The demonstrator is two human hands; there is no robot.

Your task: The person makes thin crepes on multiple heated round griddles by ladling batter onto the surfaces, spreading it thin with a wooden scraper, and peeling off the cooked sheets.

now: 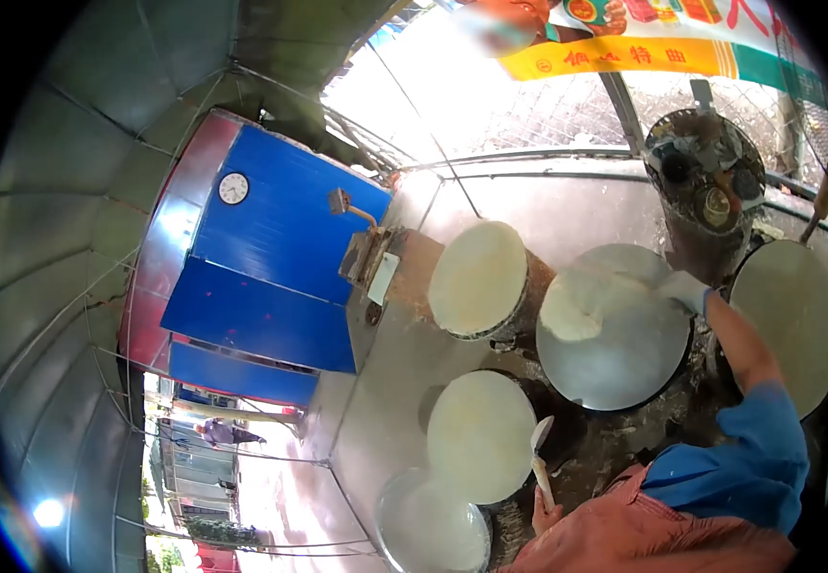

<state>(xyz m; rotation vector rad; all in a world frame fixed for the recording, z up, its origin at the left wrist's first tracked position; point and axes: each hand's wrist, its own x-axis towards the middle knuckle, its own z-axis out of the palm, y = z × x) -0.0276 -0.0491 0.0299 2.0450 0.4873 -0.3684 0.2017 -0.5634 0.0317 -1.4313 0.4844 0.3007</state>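
My right hand [686, 291], in a white glove, is over the far right edge of a round grey griddle [614, 368]. Soft pale dough [571, 310] lies smeared across this griddle's upper left and stretches up to the gloved fingers, which seem closed on its end; the fingers are partly blurred. At the bottom, my left hand [546, 514] is wrapped around the wooden handle of a flat spatula [542, 439]. Its pale blade points away from me, beside a griddle [481, 437] covered by a thin pale sheet.
More round griddles surround me: one upper left [478, 279], one far right [786, 325], one lower left [433, 525]. A dirty drum [705, 172] holding cups and tools stands at the upper right. Blue panels [270, 248] and a passer-by [227, 435] are farther off.
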